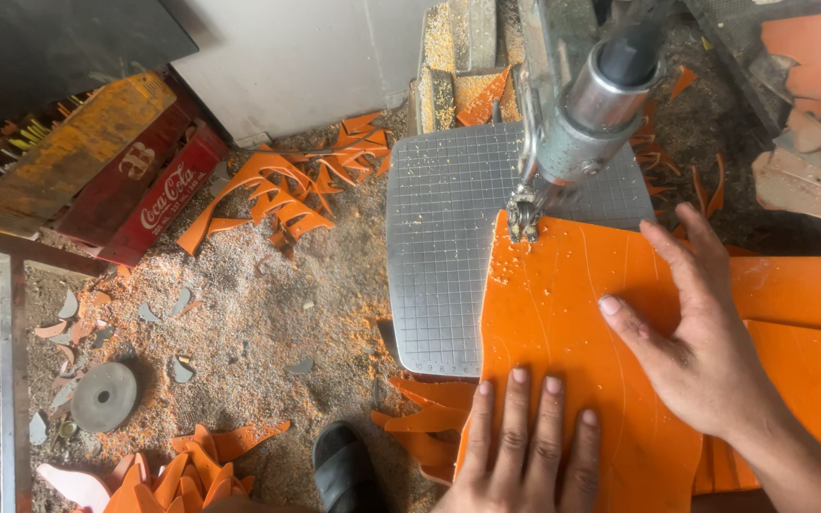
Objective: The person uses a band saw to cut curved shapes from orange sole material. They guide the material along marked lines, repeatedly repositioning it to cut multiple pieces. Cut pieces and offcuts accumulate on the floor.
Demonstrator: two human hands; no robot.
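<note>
Flat orange plastic sheet with faint scribed curves (572,323), lying partly on the square metal tabletop with an engraved grid (439,228), partly hanging off its near and right edges. Upper left corner of the sheet right under the thin saw blade (525,223) of the grey metal cutting machine (591,114), a scatter of orange dust around that spot.

Left hand (525,446) flat on the near edge of the sheet, four fingers stretched forward and close together, palm down, pressing rather than gripping; no grip closed on anything. Right hand (705,342) also flat on the sheet, farther right and up, fingers spread wide, index finger aimed toward the blade, thumb angled left; grip spread, pinching nothing. Both hands well clear of the blade.

More orange sheet pieces (800,294) stacked under and to the right of the worked sheet. Below, a floor thick with sawdust (268,313), strewn with curved orange offcuts (277,199) and small grey scraps. Round grey disc (104,396) at lower left. Red plastic crate (159,199) against the wall at upper left. Black sandal toe (344,465) at the bottom edge.
</note>
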